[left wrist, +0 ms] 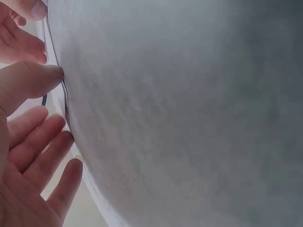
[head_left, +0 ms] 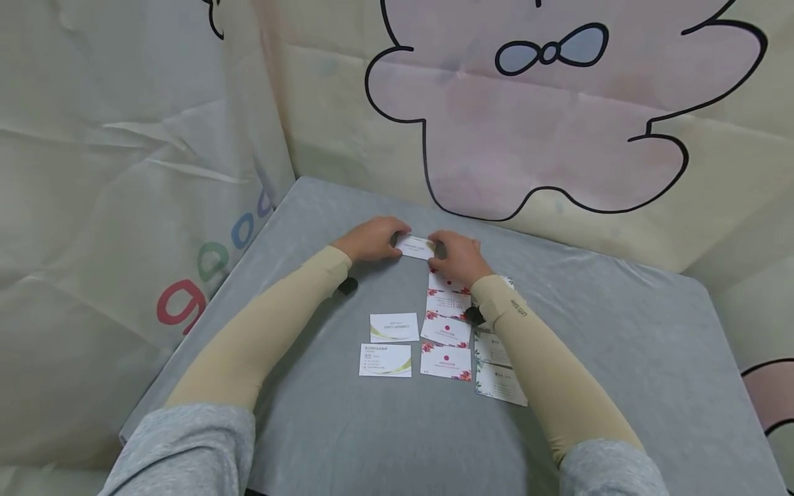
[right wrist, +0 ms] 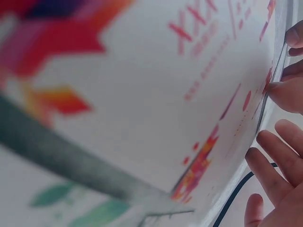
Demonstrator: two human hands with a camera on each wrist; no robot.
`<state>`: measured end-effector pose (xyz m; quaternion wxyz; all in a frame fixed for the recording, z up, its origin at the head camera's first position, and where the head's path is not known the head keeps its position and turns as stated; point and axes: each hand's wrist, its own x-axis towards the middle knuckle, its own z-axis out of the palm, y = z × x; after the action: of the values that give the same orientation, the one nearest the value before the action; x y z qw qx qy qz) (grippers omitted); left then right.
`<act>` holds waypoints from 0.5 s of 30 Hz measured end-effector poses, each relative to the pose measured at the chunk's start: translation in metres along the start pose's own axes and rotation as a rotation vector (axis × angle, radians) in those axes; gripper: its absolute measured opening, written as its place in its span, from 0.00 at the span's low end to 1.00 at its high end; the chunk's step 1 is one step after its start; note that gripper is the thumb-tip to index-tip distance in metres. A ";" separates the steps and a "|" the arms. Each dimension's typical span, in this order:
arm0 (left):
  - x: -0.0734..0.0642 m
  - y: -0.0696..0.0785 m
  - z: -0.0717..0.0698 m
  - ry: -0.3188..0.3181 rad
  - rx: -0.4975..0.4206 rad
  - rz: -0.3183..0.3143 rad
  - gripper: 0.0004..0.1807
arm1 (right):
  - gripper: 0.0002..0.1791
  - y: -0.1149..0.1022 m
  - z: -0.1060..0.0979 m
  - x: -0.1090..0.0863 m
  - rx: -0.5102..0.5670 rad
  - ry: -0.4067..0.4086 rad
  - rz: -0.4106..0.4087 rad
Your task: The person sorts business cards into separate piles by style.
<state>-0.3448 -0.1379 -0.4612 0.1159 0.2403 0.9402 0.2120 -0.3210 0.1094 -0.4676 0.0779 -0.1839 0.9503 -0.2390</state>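
Left hand (head_left: 372, 239) and right hand (head_left: 461, 257) pinch ends of white card (head_left: 413, 246) — print illegible — with leaf-print cards (head_left: 500, 384) to its near right, part-hidden by right sleeve (head_left: 552, 372).

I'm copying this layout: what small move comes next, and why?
Perhaps draw the gold-marked white rectangular card nearer, towards the two white rectangular cards with gold curves: the left hand and right hand pinch its ends, and its pattern looks similar.

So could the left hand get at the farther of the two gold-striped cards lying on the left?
Probably yes: nothing covers that gold-striped card, and bare grey cloth lies between; but the left hand would likely first have to release the held card.
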 end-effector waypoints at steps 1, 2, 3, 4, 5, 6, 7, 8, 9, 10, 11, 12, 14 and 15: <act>-0.003 0.001 0.001 0.001 0.006 -0.005 0.35 | 0.29 0.000 0.001 -0.003 0.003 -0.002 -0.004; -0.006 0.002 0.002 0.003 0.012 -0.009 0.36 | 0.30 0.000 0.001 -0.007 0.003 -0.003 -0.010; -0.010 0.004 0.003 0.007 0.016 -0.011 0.37 | 0.31 0.000 0.001 -0.012 0.007 -0.003 -0.013; -0.014 0.006 0.003 0.013 0.024 -0.006 0.38 | 0.31 -0.001 0.000 -0.018 0.010 -0.002 -0.018; -0.020 0.009 0.004 0.020 0.032 0.001 0.39 | 0.31 -0.001 -0.001 -0.024 0.016 0.002 -0.022; -0.028 0.012 0.003 0.027 0.036 0.010 0.41 | 0.31 -0.003 -0.002 -0.031 0.020 0.008 -0.027; -0.037 0.016 0.003 0.031 0.034 0.018 0.41 | 0.31 -0.005 -0.003 -0.038 0.021 0.011 -0.035; -0.047 0.020 0.002 0.032 0.030 0.026 0.42 | 0.31 -0.007 -0.003 -0.046 0.014 0.011 -0.048; -0.058 0.023 0.003 0.033 0.026 0.032 0.42 | 0.31 -0.011 -0.003 -0.054 0.016 0.007 -0.058; -0.071 0.027 0.003 0.030 0.026 0.038 0.43 | 0.30 -0.014 -0.003 -0.062 0.008 -0.002 -0.076; -0.083 0.031 0.004 0.023 0.024 0.044 0.42 | 0.30 -0.018 -0.002 -0.071 0.001 -0.015 -0.096; -0.096 0.034 0.006 0.016 0.021 0.048 0.42 | 0.31 -0.022 -0.001 -0.079 -0.012 -0.031 -0.119; -0.118 0.039 0.011 0.002 0.035 0.067 0.41 | 0.32 -0.029 0.003 -0.096 -0.030 -0.072 -0.170; -0.128 0.042 0.014 -0.005 0.042 0.078 0.40 | 0.33 -0.033 0.006 -0.104 -0.037 -0.090 -0.193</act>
<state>-0.2138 -0.1642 -0.4394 0.1046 0.2799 0.9340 0.1958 -0.2138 0.1202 -0.4507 0.0935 -0.2864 0.9280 -0.2194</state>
